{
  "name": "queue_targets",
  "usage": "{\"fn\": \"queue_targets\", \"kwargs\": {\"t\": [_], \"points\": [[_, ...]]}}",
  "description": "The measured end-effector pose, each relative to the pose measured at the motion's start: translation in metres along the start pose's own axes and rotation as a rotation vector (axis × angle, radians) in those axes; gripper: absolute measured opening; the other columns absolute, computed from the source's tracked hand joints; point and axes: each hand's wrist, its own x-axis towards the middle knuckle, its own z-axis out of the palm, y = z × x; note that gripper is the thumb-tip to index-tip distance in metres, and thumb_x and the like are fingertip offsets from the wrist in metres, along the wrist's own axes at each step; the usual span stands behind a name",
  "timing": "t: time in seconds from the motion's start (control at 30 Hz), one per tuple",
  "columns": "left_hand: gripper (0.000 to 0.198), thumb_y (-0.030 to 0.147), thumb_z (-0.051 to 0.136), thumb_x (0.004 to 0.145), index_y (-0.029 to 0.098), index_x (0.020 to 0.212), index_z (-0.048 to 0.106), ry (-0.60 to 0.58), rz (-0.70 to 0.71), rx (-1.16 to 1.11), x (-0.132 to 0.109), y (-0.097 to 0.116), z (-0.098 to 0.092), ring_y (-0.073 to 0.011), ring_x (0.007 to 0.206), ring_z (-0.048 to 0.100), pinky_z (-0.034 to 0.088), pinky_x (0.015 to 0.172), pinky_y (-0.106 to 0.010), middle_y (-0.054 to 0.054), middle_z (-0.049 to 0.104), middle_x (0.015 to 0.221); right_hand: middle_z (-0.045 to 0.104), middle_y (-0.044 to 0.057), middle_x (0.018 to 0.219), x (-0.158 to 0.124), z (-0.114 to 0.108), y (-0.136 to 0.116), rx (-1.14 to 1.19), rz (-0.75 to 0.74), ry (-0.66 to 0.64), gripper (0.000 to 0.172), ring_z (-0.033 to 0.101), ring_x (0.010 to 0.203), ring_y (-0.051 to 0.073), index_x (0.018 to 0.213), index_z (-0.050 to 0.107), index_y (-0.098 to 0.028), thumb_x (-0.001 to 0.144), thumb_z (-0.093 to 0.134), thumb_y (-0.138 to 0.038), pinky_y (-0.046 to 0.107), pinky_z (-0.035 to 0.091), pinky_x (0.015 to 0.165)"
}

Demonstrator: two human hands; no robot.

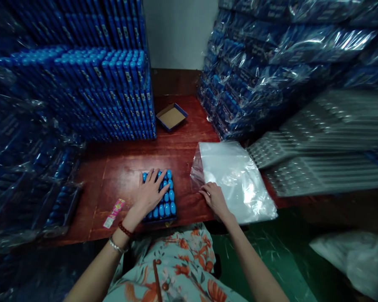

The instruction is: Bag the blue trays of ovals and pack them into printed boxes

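Box [162, 219] lies under spread, ungrasping left hand [149, 195]; right hand [216, 201] appears to pinch bags [236, 178] at edge. Likely step: separating bags; next move requires freeing one.

So the room's pretty plain. Straight up at 12 o'clock there's a pale grey-white wall [181, 33], with a dark brown panel [176, 82] along the bottom of it. The middle is all counter [182, 155], reddish-brown with streaky wood grain and a thin line running across it around 8 o'clock. Down at 5 o'clock you get green floor [258, 260], kinda shiny with pale streaks. Lighting's cool and dim, soft glare on the counter just left of center, corners going really dark.
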Motion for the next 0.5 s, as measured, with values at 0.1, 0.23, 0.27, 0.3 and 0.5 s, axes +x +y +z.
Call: {"fn": "queue_targets", "kwargs": {"t": [0.1, 0.23, 0.27, 0.3, 0.5], "points": [[0.054, 0.048, 0.037, 0.090, 0.027, 0.140, 0.036, 0.022, -0.026, 0.050, -0.012, -0.026, -0.005, -0.0306, 0.134, 0.031, 0.018, 0.109, -0.057, -0.012, 0.041, 0.142, 0.062, 0.007, 0.079, 0.004, 0.003, 0.006, 0.157, 0.025, 0.033, 0.035, 0.054, 0.081, 0.020, 0.074, 0.062, -0.019, 0.092, 0.039, -0.037, 0.034, 0.041, 0.077], [0.057, 0.050, 0.036, 0.090, 0.025, 0.142, 0.031, 0.065, -0.038, 0.100, -0.021, -0.043, -0.011, -0.0312, 0.137, 0.026, 0.013, 0.108, -0.060, -0.012, 0.035, 0.146, 0.062, 0.004, 0.068, 0.015, -0.020, 0.009, 0.292, 0.108, 0.157, 0.039, 0.055, 0.073, 0.018, 0.069, 0.062, -0.020, 0.092, 0.039, -0.041, 0.030, 0.042, 0.068], [0.061, 0.051, 0.037, 0.090, 0.024, 0.143, 0.028, 0.086, -0.031, 0.101, -0.020, -0.040, -0.014, -0.0321, 0.138, 0.022, 0.011, 0.108, -0.062, -0.013, 0.031, 0.148, 0.063, 0.004, 0.070, 0.021, -0.031, 0.006, 0.281, 0.112, 0.187, 0.038, 0.055, 0.074, 0.018, 0.070, 0.063, -0.020, 0.092, 0.039, -0.041, 0.029, 0.042, 0.069], [0.065, 0.052, 0.038, 0.089, 0.021, 0.144, 0.024, 0.108, -0.004, 0.094, -0.018, -0.033, -0.018, -0.0327, 0.139, 0.018, 0.008, 0.107, -0.063, -0.015, 0.026, 0.149, 0.064, 0.004, 0.072, 0.028, -0.043, 0.002, 0.254, 0.090, 0.193, 0.038, 0.056, 0.075, 0.018, 0.071, 0.064, -0.020, 0.092, 0.039, -0.040, 0.029, 0.041, 0.071], [0.083, 0.040, 0.060, 0.079, 0.009, 0.144, 0.019, 0.090, 0.376, -0.106, 0.027, 0.052, -0.042, -0.0319, 0.138, 0.022, 0.009, 0.111, -0.052, -0.021, 0.028, 0.147, 0.065, 0.006, 0.072, 0.076, -0.111, -0.051, -0.012, -0.331, -0.152, 0.037, 0.057, 0.073, 0.017, 0.073, 0.065, -0.019, 0.093, 0.039, -0.034, 0.028, 0.037, 0.071]]}}
